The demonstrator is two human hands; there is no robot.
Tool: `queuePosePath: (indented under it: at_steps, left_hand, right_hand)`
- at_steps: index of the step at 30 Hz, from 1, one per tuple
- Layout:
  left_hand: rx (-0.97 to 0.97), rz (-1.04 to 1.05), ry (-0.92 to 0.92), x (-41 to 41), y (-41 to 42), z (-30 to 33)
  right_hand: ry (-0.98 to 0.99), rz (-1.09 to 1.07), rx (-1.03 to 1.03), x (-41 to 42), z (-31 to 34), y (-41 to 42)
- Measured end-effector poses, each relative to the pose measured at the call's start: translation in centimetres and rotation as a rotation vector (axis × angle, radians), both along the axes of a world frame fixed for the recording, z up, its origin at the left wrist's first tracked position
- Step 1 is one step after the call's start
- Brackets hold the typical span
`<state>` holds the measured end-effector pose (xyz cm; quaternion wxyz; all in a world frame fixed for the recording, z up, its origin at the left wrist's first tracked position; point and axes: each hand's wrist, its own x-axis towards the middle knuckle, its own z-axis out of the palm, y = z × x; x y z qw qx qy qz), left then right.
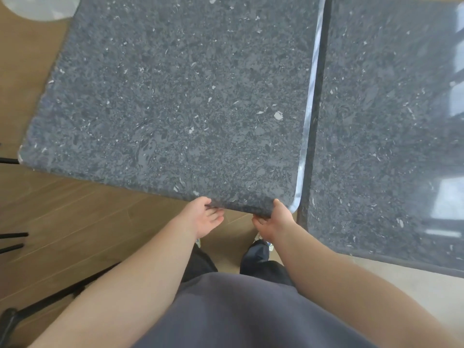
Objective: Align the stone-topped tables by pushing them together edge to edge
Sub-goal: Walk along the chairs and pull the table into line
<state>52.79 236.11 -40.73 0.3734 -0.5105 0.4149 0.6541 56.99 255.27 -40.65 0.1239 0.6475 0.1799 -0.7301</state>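
Two dark grey speckled stone-topped tables fill the view. The left table (175, 96) lies slightly rotated, and its right edge runs close along the left edge of the right table (389, 121), with a narrow dark gap between them. My left hand (204, 217) grips the left table's near edge, thumb on top and fingers curled under. My right hand (272, 221) holds the same edge close to its near right corner, fingers under the slab. The near edge of the right table sits closer to me than that of the left one.
Wooden floor (75, 209) shows to the left and below the tables. Black metal chair or table legs (15, 239) stand at the left edge and lower left. A pale round object (42, 6) sits at the top left corner. My legs and shoes are beneath my hands.
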Motion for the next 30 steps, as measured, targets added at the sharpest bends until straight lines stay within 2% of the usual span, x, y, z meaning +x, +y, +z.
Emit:
queuePosePath:
  at_steps: [6, 9, 15, 20, 25, 30]
  left_hand:
    - [0.059, -0.266, 0.036, -1.6, -5.4, 1.1]
    - [0.052, -0.316, 0.053, -2.1, -9.4, 0.7]
    - [0.061, -0.151, 0.100, -2.4, -14.9, 0.2]
    - [0.074, -0.042, 0.059, -1.4, -16.5, -0.9]
    - [0.104, 0.084, 0.061, -1.8, -14.3, -2.6]
    - [0.181, 0.228, 0.089, -2.4, -8.7, -3.4]
  right_hand:
    - [0.046, -0.097, 0.129, 0.4, 2.2, -3.2]
    - [0.083, -0.156, 0.187, 1.3, 2.6, -5.6]
    - [0.117, -0.167, 0.164, 3.9, 1.5, -12.0]
    - [0.105, -0.214, 0.109, 5.4, 0.1, -14.7]
    - [0.168, -0.308, 0.087, 4.0, -1.3, -13.8]
    - [0.234, -0.359, 0.048, 1.6, -1.7, -12.1]
